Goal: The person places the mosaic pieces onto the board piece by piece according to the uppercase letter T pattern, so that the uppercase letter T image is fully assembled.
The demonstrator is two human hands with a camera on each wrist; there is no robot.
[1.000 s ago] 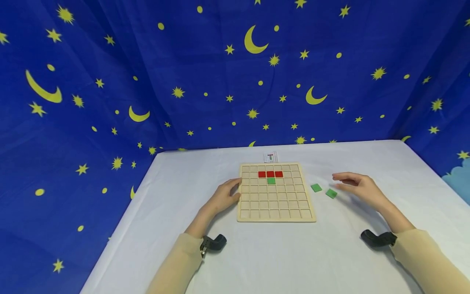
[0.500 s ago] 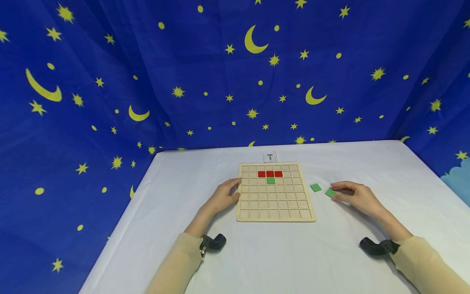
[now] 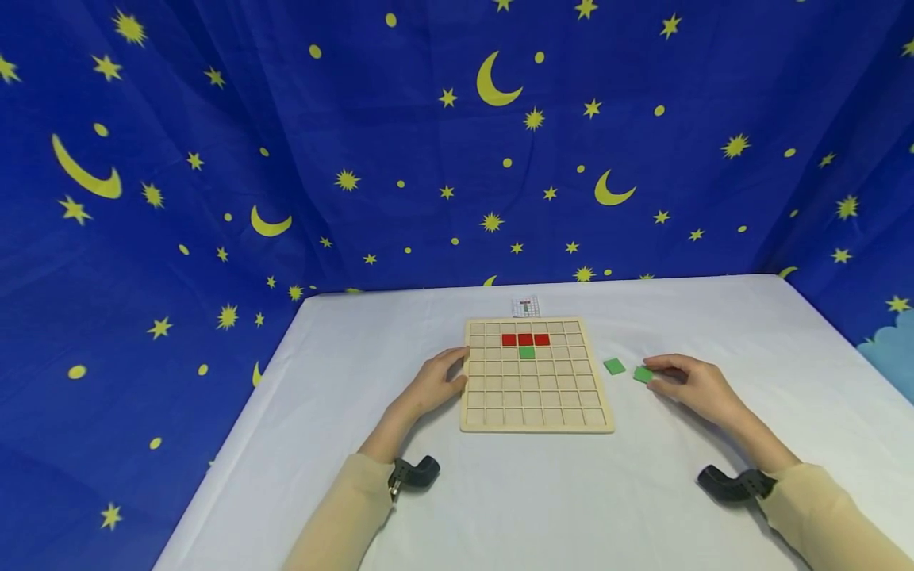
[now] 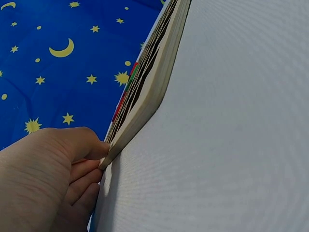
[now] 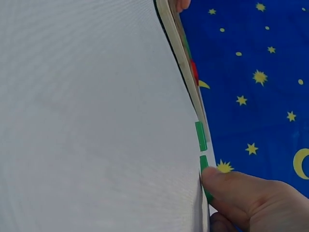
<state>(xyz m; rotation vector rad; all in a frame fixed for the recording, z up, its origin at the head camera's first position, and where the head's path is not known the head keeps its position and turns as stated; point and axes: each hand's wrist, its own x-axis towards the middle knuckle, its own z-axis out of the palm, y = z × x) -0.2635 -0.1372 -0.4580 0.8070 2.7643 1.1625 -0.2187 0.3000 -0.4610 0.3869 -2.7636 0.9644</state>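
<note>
A wooden grid board (image 3: 528, 428) lies on the white table. Three red tiles (image 3: 525, 339) form a row in its cells, with one green tile (image 3: 527, 352) directly below the middle one. My left hand (image 3: 431, 385) rests on the board's left edge, thumb and fingertips touching the rim; the left wrist view shows the thumb (image 4: 96, 145) against that edge. To the right of the board, my right hand (image 3: 694, 386) pinches a green tile (image 3: 642, 374) between thumb and fingers, low over the table. Another green tile (image 3: 615, 366) lies between it and the board.
A small printed card (image 3: 526, 306) with a coloured T pattern lies behind the board. Behind the table (image 3: 557, 507) hangs a blue curtain (image 3: 428, 143) with yellow stars and moons. Each wrist wears a black device (image 3: 731, 484).
My right hand has come down and left onto the nearer loose green tile and now pinches it. The left hand and board have stayed in place.
</note>
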